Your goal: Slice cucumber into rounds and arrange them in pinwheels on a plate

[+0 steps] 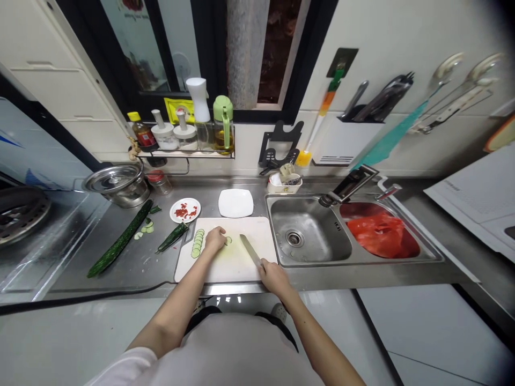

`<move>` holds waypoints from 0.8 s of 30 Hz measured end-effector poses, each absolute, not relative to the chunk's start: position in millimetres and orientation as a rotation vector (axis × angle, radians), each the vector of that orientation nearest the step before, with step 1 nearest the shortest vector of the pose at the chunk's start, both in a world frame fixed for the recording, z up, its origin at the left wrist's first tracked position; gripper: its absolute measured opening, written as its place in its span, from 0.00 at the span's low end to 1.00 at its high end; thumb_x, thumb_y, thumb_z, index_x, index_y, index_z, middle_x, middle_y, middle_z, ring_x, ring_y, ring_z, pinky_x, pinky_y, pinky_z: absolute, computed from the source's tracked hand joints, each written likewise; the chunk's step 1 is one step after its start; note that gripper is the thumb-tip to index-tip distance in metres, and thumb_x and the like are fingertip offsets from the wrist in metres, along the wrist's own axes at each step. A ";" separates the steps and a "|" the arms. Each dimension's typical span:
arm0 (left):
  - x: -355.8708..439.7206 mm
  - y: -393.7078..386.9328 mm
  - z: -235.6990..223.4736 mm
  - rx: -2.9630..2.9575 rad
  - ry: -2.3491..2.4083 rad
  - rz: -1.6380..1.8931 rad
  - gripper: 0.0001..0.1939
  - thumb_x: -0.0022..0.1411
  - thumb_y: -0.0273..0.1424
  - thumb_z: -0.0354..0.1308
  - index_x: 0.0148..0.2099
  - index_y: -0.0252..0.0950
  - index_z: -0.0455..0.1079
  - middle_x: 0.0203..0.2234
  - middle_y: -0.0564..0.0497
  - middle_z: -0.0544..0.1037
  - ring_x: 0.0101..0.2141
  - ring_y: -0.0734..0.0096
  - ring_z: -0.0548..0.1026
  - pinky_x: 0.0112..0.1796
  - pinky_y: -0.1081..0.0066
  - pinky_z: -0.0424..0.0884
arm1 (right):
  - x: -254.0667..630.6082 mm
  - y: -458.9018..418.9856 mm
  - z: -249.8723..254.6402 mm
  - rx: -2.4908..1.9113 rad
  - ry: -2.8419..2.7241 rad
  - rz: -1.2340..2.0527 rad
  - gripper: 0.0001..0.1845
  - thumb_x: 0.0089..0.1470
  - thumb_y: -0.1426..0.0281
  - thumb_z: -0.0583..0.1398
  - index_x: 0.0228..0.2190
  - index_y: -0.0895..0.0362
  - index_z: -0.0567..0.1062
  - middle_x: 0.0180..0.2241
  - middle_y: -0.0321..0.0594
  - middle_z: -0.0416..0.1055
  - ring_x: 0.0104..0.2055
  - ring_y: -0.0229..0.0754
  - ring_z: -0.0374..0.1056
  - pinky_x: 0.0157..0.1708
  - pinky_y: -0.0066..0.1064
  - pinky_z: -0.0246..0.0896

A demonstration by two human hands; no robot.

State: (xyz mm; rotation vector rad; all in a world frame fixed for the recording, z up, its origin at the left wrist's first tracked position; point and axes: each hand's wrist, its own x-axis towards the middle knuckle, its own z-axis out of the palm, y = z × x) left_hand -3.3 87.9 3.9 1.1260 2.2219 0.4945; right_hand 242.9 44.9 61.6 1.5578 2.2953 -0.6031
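Observation:
On the white cutting board (245,271), my right hand (273,274) grips the handle of a kitchen knife (250,250), its blade slanting up and left over the board. My left hand (216,239) is closed with bent fingers near the board's middle; what lies under the fingers is hidden. Right beside its fingertips are a couple of thin cucumber slices (228,240). An overlapping row of cucumber slices (197,244) lies left of that hand. Off the board's left edge rests a cut cucumber piece (173,237).
A whole cucumber (120,241) lies at left near a lidded steel pot (120,185). Behind the board stand a plate with red pieces (174,215) and a white square plate (236,203). To the right is a double sink (309,257) holding a red bag (376,233).

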 end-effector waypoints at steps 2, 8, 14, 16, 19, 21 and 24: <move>-3.2 87.4 4.9 1.131 2.207 0.459 0.17 0.47 0.22 0.60 0.42 0.39 0.72 0.33 0.51 0.79 0.34 0.68 0.75 0.34 0.74 0.65 | 245.1 45.7 60.9 1.577 2.294 -0.619 0.17 0.63 0.65 0.44 0.44 0.56 0.69 0.40 0.47 0.75 0.44 0.46 0.71 0.38 0.31 0.56; -0.9 76.9 7.0 1.199 2.194 0.394 0.19 0.53 0.24 0.55 0.48 0.41 0.71 0.37 0.49 0.79 0.35 0.66 0.76 0.35 0.71 0.66 | 247.1 49.7 58.9 1.584 2.290 -0.654 0.17 0.64 0.64 0.45 0.45 0.56 0.69 0.41 0.46 0.75 0.45 0.44 0.70 0.38 0.29 0.54; 4.6 65.3 12.8 1.235 2.215 0.401 0.22 0.52 0.23 0.55 0.50 0.41 0.71 0.37 0.49 0.80 0.39 0.65 0.76 0.38 0.72 0.66 | 246.8 53.0 55.9 1.569 2.302 -0.636 0.17 0.64 0.64 0.45 0.44 0.55 0.70 0.41 0.46 0.75 0.44 0.45 0.70 0.36 0.30 0.54; 6.3 61.4 15.6 1.245 2.234 0.383 0.21 0.52 0.23 0.54 0.49 0.41 0.72 0.38 0.48 0.80 0.40 0.63 0.76 0.39 0.70 0.66 | 245.7 53.8 55.4 1.558 2.307 -0.634 0.18 0.64 0.63 0.45 0.44 0.56 0.70 0.40 0.46 0.75 0.43 0.45 0.70 0.36 0.30 0.54; 7.2 53.1 18.6 1.249 2.229 0.407 0.19 0.53 0.24 0.55 0.46 0.42 0.74 0.37 0.49 0.80 0.39 0.64 0.75 0.38 0.71 0.66 | 243.1 54.7 55.2 1.554 2.300 -0.637 0.17 0.64 0.63 0.45 0.43 0.55 0.70 0.40 0.46 0.75 0.43 0.45 0.70 0.35 0.29 0.53; 5.4 44.9 19.3 1.230 2.212 0.478 0.17 0.52 0.24 0.55 0.44 0.41 0.75 0.34 0.50 0.80 0.38 0.66 0.75 0.37 0.72 0.66 | 241.4 55.3 55.0 1.552 2.300 -0.637 0.17 0.64 0.63 0.45 0.43 0.55 0.70 0.40 0.46 0.75 0.42 0.44 0.70 0.35 0.29 0.52; -3.7 28.4 17.4 1.147 2.217 0.624 0.13 0.53 0.25 0.56 0.40 0.41 0.76 0.32 0.51 0.80 0.34 0.69 0.75 0.36 0.73 0.66 | 240.0 56.8 53.9 1.539 2.319 -0.634 0.17 0.64 0.63 0.45 0.43 0.55 0.70 0.40 0.46 0.75 0.42 0.44 0.70 0.34 0.29 0.51</move>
